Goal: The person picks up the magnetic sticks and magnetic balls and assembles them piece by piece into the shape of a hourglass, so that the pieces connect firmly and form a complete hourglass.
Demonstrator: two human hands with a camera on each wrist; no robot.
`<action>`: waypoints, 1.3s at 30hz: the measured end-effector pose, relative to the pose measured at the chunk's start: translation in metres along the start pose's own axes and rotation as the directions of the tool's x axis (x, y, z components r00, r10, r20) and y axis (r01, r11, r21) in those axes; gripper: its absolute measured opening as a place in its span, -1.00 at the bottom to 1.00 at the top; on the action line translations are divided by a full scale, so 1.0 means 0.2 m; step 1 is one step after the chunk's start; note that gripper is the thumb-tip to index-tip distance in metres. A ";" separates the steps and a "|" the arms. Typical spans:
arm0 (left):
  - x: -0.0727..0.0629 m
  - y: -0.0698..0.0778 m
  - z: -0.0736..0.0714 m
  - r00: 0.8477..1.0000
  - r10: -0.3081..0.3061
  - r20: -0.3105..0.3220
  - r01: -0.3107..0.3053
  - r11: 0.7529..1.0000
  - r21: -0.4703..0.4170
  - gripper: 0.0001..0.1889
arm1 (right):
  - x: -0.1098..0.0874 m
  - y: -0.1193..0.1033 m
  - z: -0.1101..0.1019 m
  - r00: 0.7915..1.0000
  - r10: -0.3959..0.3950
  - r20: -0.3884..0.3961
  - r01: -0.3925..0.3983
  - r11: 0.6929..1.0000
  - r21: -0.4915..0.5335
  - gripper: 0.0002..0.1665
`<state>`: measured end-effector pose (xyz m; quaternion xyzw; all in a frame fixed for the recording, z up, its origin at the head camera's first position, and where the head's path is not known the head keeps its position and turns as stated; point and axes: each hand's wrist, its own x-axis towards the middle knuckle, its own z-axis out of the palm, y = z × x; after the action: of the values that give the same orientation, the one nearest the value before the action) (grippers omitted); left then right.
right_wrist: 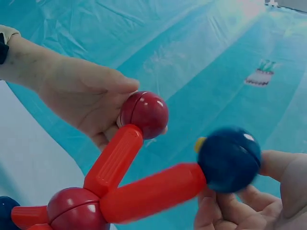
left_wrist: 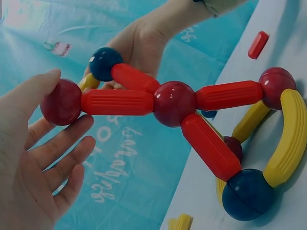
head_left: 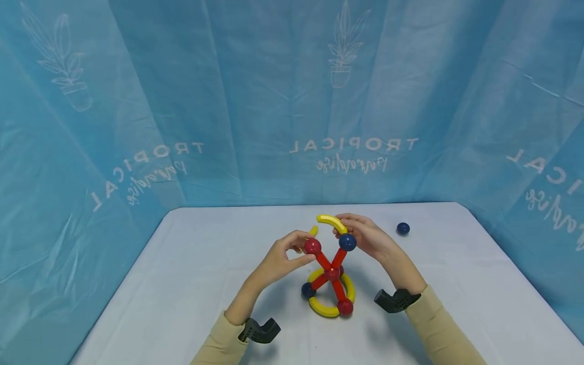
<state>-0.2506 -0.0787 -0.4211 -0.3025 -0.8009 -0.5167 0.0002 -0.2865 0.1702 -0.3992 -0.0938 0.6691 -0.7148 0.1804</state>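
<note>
A magnetic construction of balls and rods stands on the table, with a red center ball (head_left: 332, 274) joining several straight red rods (left_wrist: 117, 102). Below, yellow curved rods (head_left: 324, 308) form a ring with a red ball (head_left: 345, 307) and a blue ball (head_left: 308, 290) on it. My left hand (head_left: 285, 256) holds the upper-left red ball (left_wrist: 61, 102) between thumb and fingers. At the upper right, my right hand (head_left: 367, 237) grips the upper blue ball (right_wrist: 229, 159), its thumb against the side. From that ball a yellow curved rod (head_left: 332, 221) arches toward the left in the head view.
A loose blue ball (head_left: 403, 228) lies on the white table (head_left: 182, 274) beyond the right hand. Behind the left fingers a yellow piece (head_left: 314, 230) is partly hidden. The left wrist view also shows a loose red rod (left_wrist: 258, 45). A blue curtain (head_left: 274, 101) surrounds the table's back and sides.
</note>
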 end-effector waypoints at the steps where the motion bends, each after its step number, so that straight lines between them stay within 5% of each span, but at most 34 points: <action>1: 0.00 0.00 0.00 1.000 -0.004 -0.003 0.004 1.000 -0.003 -0.61 | 0.00 0.00 0.00 1.000 -0.005 0.014 0.005 1.000 -0.003 -0.60; 6: 0.00 -0.01 0.00 1.000 -0.018 -0.009 0.018 1.000 -0.011 -0.61 | 0.00 0.02 0.02 0.997 -0.008 0.082 0.007 1.000 0.014 -0.69; 19: 0.00 -0.01 -0.02 0.999 0.032 -0.002 -0.032 0.999 0.016 -0.40 | -0.02 0.01 0.03 0.998 -0.007 0.059 0.011 0.997 -0.071 -0.63; 28: -0.01 -0.01 -0.02 0.999 0.028 0.030 -0.030 0.998 0.046 -0.51 | -0.05 0.01 0.04 0.995 0.030 -0.097 -0.046 0.984 -0.172 -0.44; 32: -0.02 -0.01 -0.02 0.999 0.033 0.023 -0.034 0.998 0.058 -0.52 | -0.10 0.00 0.02 0.990 -0.024 -0.141 -0.022 0.949 -0.314 -0.42; 39: 0.00 -0.01 -0.02 0.999 0.042 0.027 -0.044 0.997 0.071 -0.52 | -0.16 0.01 -0.04 0.985 -0.166 -0.042 0.126 0.868 -0.480 -0.45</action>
<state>-0.2519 -0.0835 -0.4203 -0.3260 -0.8121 -0.4838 0.0118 -0.2603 0.1894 -0.3977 -0.1562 0.8218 -0.5435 0.0699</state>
